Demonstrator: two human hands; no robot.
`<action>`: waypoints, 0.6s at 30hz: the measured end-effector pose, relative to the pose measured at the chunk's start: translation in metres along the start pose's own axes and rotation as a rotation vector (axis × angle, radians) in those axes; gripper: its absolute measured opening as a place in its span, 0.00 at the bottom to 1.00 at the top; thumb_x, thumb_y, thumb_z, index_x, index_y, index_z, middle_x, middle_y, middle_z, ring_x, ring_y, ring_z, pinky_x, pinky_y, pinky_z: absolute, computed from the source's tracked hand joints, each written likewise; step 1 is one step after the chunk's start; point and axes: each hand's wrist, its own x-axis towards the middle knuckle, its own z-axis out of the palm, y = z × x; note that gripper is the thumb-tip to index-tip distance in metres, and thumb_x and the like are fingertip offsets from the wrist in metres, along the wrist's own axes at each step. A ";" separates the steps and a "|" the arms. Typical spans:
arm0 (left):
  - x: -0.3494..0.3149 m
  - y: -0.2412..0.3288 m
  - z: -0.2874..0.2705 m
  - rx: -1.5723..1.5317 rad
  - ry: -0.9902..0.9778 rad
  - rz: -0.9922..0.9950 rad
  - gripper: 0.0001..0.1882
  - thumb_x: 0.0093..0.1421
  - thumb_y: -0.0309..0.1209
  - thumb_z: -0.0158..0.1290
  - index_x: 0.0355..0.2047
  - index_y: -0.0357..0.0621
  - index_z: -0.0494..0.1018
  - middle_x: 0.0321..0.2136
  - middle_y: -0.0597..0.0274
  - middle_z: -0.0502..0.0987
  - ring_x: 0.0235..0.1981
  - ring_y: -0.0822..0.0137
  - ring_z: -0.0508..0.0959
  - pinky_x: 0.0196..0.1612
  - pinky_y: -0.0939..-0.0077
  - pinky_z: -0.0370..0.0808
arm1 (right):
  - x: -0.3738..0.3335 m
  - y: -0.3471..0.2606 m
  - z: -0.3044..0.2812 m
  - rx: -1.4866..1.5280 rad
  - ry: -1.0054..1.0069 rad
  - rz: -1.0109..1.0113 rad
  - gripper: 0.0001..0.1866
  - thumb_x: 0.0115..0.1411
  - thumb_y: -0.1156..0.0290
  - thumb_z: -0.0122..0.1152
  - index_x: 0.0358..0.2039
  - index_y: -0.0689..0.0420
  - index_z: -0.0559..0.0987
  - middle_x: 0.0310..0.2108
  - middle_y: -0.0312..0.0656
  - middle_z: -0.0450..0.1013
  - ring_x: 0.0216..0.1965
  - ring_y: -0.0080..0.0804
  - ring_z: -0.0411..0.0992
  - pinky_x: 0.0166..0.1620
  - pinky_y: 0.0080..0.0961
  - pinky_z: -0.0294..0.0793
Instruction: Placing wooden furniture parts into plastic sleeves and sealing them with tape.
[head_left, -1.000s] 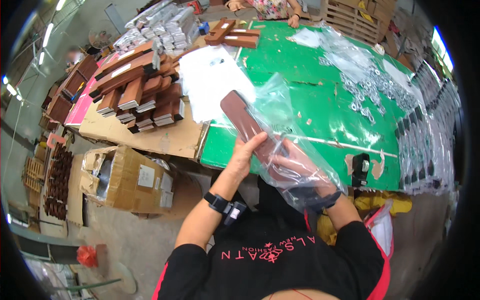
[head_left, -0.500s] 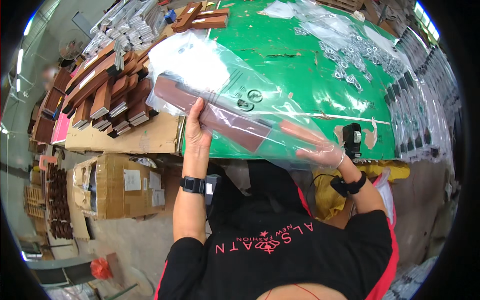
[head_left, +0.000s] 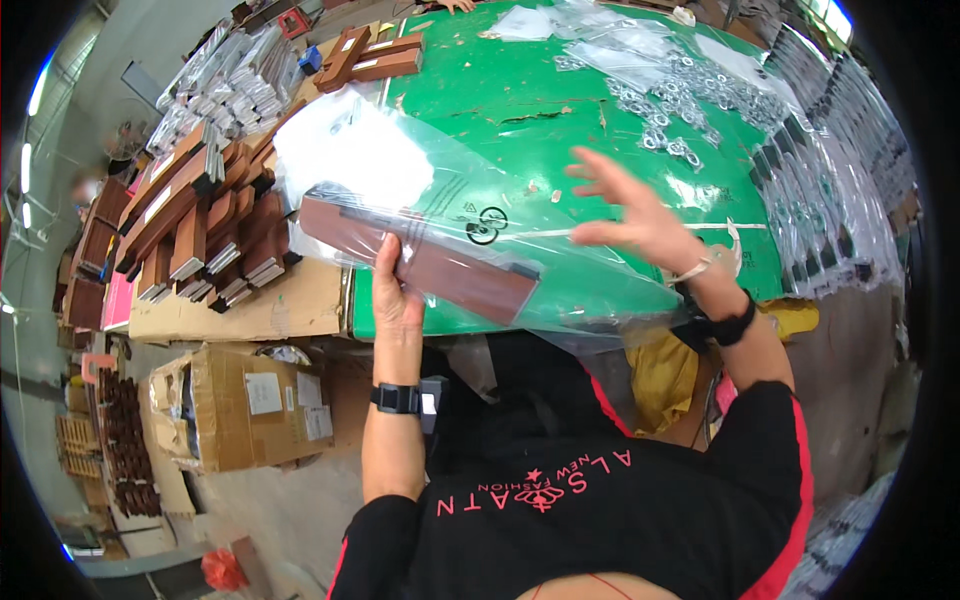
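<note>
A long reddish-brown bar [head_left: 470,276], with a dark part at its right end, lies inside a large clear plastic bag [head_left: 590,295] with black printed symbols. My left hand [head_left: 396,300] grips the bar through the film near its middle, thumb on top. To the right, my right hand [head_left: 640,215] is in the air over the green table [head_left: 500,140], fingers spread and holding nothing. The bag's loose end trails below that hand, toward the table's near edge. Glare whitens the film at the upper left.
Stacked brown bars [head_left: 190,235] lie on cardboard at the left, with wrapped pieces [head_left: 235,85] behind. Small bagged metal rings [head_left: 660,100] are spread at the far right. Bagged parts [head_left: 820,205] line the right edge. A cardboard box [head_left: 240,405] stands below left. Another person's hand shows at the far edge.
My right hand has come out of the bag's right end and risen over the table, its fingers now spread. My left hand still grips the bagged bar.
</note>
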 end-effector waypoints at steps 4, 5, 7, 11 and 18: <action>-0.005 -0.015 -0.004 0.039 -0.062 -0.005 0.26 0.62 0.34 0.60 0.58 0.37 0.69 0.54 0.52 0.75 0.56 0.60 0.74 0.63 0.60 0.69 | 0.021 0.011 0.046 -0.151 -0.113 0.133 0.37 0.56 0.61 0.71 0.62 0.60 0.68 0.51 0.45 0.74 0.49 0.30 0.74 0.52 0.29 0.72; -0.007 -0.017 -0.007 0.036 -0.057 0.000 0.27 0.62 0.34 0.60 0.59 0.37 0.68 0.55 0.52 0.75 0.57 0.59 0.74 0.63 0.59 0.68 | 0.031 0.016 0.047 -0.151 -0.118 0.125 0.37 0.56 0.61 0.71 0.62 0.60 0.68 0.51 0.45 0.74 0.49 0.30 0.74 0.52 0.29 0.72; -0.015 -0.013 -0.009 0.041 -0.134 0.011 0.30 0.61 0.34 0.61 0.61 0.38 0.66 0.57 0.54 0.73 0.60 0.57 0.71 0.66 0.55 0.64 | 0.053 0.016 0.043 0.253 -0.305 0.188 0.18 0.58 0.67 0.68 0.47 0.62 0.79 0.39 0.37 0.77 0.41 0.20 0.73 0.45 0.21 0.72; -0.021 -0.005 -0.021 -0.128 -0.250 -0.016 0.36 0.59 0.32 0.62 0.65 0.45 0.60 0.63 0.58 0.68 0.64 0.58 0.66 0.69 0.56 0.60 | 0.066 -0.030 0.040 0.254 -0.012 -0.137 0.08 0.59 0.70 0.66 0.32 0.63 0.82 0.28 0.35 0.78 0.32 0.16 0.72 0.36 0.17 0.71; -0.034 -0.005 -0.047 -0.119 -0.203 -0.028 0.37 0.57 0.36 0.65 0.64 0.47 0.62 0.63 0.60 0.67 0.64 0.57 0.65 0.70 0.55 0.55 | 0.079 -0.058 0.039 0.061 -0.058 -0.214 0.08 0.62 0.69 0.62 0.35 0.61 0.80 0.29 0.38 0.77 0.31 0.24 0.75 0.34 0.24 0.72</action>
